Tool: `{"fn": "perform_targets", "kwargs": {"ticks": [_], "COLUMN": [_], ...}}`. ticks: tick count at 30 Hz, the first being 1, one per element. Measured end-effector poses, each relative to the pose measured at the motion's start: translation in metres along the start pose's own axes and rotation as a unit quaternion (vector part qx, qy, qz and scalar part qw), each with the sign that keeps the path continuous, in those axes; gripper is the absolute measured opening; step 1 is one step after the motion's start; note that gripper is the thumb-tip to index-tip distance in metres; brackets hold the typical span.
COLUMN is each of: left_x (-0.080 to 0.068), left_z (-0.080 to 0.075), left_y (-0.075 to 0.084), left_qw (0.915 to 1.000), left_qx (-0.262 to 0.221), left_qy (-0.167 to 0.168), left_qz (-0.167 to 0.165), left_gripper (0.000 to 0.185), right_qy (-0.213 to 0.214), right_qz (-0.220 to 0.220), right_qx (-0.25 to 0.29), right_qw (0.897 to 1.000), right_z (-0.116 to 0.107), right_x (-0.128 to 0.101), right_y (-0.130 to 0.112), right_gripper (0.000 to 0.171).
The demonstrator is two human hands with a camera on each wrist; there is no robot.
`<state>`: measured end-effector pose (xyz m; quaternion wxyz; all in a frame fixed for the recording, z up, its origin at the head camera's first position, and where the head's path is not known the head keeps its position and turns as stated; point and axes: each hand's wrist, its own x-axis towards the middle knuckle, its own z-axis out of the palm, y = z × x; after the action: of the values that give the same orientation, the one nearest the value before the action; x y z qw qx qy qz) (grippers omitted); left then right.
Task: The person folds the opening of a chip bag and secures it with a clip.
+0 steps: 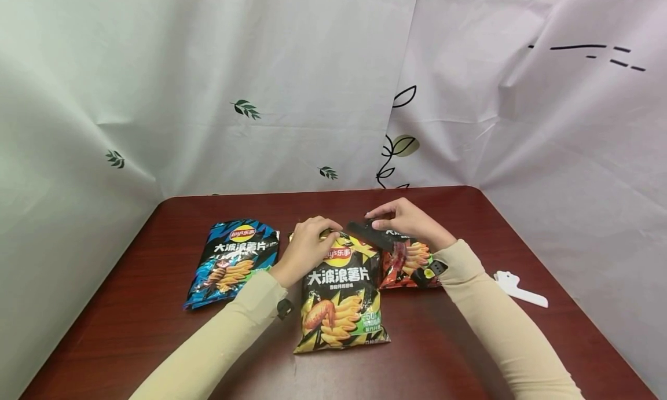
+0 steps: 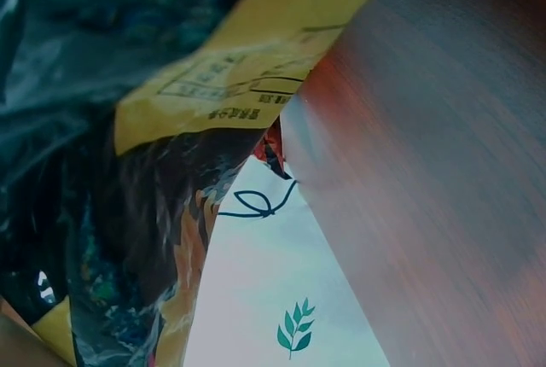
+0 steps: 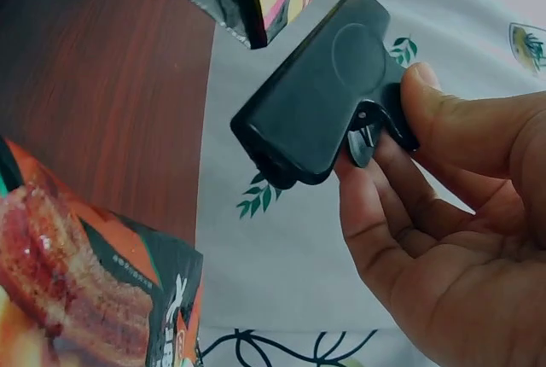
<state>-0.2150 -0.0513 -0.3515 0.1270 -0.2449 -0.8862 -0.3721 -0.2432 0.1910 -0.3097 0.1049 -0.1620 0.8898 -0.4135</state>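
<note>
In the head view, my left hand (image 1: 310, 246) grips the top edge of a yellow-and-black bag of potato chips (image 1: 341, 296). That bag's printed surface (image 2: 213, 98) fills much of the left wrist view, where most of the hand is out of sight. My right hand (image 1: 409, 219) pinches the handles of a black bag clip (image 1: 369, 234) between thumb and fingers, near the bag's upper right corner. The clip (image 3: 316, 85) shows large in the right wrist view, apart from the bags.
A blue-and-black chip bag (image 1: 234, 264) lies on the left of the dark red table (image 1: 125, 290). Partly behind my right hand lies a red-and-black chip bag (image 1: 411, 261). A white clip (image 1: 521, 290) rests at the right. White printed cloth (image 1: 292, 87) hangs around the table.
</note>
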Motion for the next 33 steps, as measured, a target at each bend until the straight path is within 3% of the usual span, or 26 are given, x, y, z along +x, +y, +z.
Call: {"fn": "perform_targets", "kwargs": {"ticks": [11, 20, 33], "left_x": [0.001, 0.001, 0.003], "left_z": [0.003, 0.004, 0.004], "left_y": [0.0, 0.001, -0.001], "left_qw": [0.9999, 0.9995, 0.9997], "left_qx": [-0.007, -0.015, -0.009], "left_qy": [-0.003, -0.009, -0.01], "left_qz": [-0.012, -0.028, -0.022], "left_gripper": [0.017, 0.024, 0.02], "right_qy": [-0.009, -0.004, 0.004], "right_qz": [0.002, -0.003, 0.0], "right_qx": [0.01, -0.014, -0.013], "right_qw": [1.0, 1.0, 1.0], "right_z": [0.006, 0.008, 0.011], "right_x": [0.005, 0.007, 0.009], "right_y": [-0.001, -0.003, -0.006], "right_gripper": [0.025, 0.024, 0.023]}}
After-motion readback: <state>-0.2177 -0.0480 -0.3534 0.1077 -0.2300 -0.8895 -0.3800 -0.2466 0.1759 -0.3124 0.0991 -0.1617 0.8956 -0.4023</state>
